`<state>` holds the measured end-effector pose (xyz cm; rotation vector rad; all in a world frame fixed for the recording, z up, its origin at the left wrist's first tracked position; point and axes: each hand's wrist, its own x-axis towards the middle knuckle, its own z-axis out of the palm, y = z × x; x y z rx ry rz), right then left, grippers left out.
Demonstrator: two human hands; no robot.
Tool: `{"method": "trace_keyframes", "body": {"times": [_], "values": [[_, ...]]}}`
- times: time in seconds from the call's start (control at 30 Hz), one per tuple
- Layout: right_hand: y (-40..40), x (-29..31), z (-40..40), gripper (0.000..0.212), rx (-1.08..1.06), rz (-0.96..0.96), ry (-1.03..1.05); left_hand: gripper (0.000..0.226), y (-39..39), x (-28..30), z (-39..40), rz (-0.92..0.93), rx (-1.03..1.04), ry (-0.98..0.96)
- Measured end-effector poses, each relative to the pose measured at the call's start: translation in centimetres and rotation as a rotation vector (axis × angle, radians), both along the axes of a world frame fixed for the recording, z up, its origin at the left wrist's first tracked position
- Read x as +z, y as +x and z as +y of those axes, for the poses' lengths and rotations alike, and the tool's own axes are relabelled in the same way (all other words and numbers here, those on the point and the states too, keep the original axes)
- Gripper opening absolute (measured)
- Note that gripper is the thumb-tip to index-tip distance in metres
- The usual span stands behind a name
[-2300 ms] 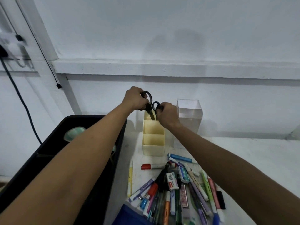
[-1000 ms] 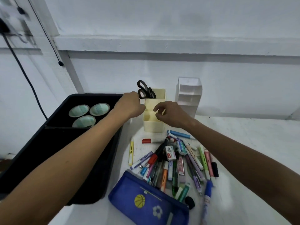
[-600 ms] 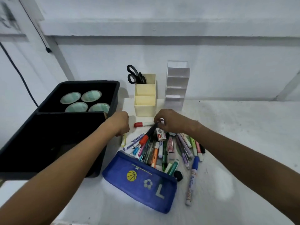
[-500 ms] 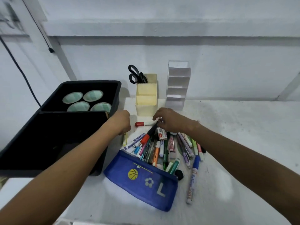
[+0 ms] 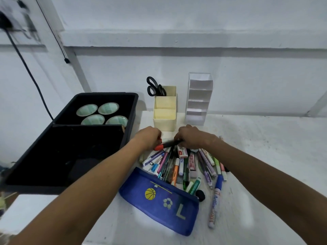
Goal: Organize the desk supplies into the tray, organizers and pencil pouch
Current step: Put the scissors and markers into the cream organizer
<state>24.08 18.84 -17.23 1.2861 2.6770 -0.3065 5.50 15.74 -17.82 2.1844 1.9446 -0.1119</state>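
A heap of pens, markers and erasers (image 5: 178, 163) lies on the white desk above a blue pencil pouch (image 5: 159, 197). My right hand (image 5: 192, 137) curls over the back end of a black marker with a red cap (image 5: 166, 145) at the top of the heap. My left hand (image 5: 147, 137) is curled at the red end of a white marker (image 5: 166, 139) just behind it. A cream organizer (image 5: 164, 119) stands behind my hands with black scissors (image 5: 154, 86) in its rear slot. Beside it stands a white stepped organizer (image 5: 198, 103).
A black tray (image 5: 133, 110) sits left of the desk, with several tape rolls (image 5: 102, 114) in its far compartment. A blue-and-white marker (image 5: 215, 200) and a small black round object (image 5: 200, 193) lie right of the pouch. A black cable (image 5: 26, 68) hangs down the wall at left.
The scissors went into the cream organizer and both hands let go. My hands came down to the top of the heap; the black marker is now lifted at an angle under my right hand.
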Motion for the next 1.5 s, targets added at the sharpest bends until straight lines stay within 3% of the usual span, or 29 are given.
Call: {"method": "trace_keyframes", "body": {"times": [0.17, 0.23, 0.33, 0.5, 0.6, 0.8, 0.9, 1.03, 1.13, 1.5], "values": [[1.1, -0.3, 0.5, 0.022, -0.05, 0.057, -0.119, 0.011, 0.0, 0.1, 0.6, -0.055, -0.005, -0.036], [1.7, -0.2, 0.5, 0.023, -0.077, 0.112, -0.163, 0.029, 0.0, 0.1, 1.1, -0.089, -0.032, -0.084], [2.8, 0.3, 0.5, 0.023, -0.135, 0.267, -0.228, 0.055, 0.1, 0.2, 1.3, -0.081, -0.067, -0.138], [5.1, 1.9, 0.1, 0.021, -0.265, 0.624, -0.384, 0.041, -0.2, 0.7, 1.1, -0.113, 0.03, -0.169], [6.2, 2.7, 0.1, 0.023, -0.334, 0.881, -0.534, 0.035, -0.8, 1.9, 1.2, -0.353, 0.117, -0.089], [4.5, 5.6, 2.2, 0.022, -0.416, 1.231, -0.554, 0.027, -1.2, 6.2, 1.9, -0.641, 0.109, 0.22], [2.3, 7.4, 2.9, 0.025, -0.393, 1.265, -0.452, 0.034, -1.6, 8.3, 3.4, -0.677, 0.15, 0.426], [-0.8, 9.1, 4.0, 0.028, -0.411, 1.182, -0.139, 0.022, -1.7, 10.6, 4.4, -0.636, 0.156, 0.428], [-2.3, 9.6, 4.3, 0.028, -0.368, 1.076, 0.077, 0.025, -1.9, 11.0, 5.3, -0.644, 0.194, 0.494], [-4.9, 7.2, 5.7, 0.006, -0.339, 0.95, 0.142, 0.015, -1.0, 8.9, 6.7, -0.667, 0.275, 0.401]]}}
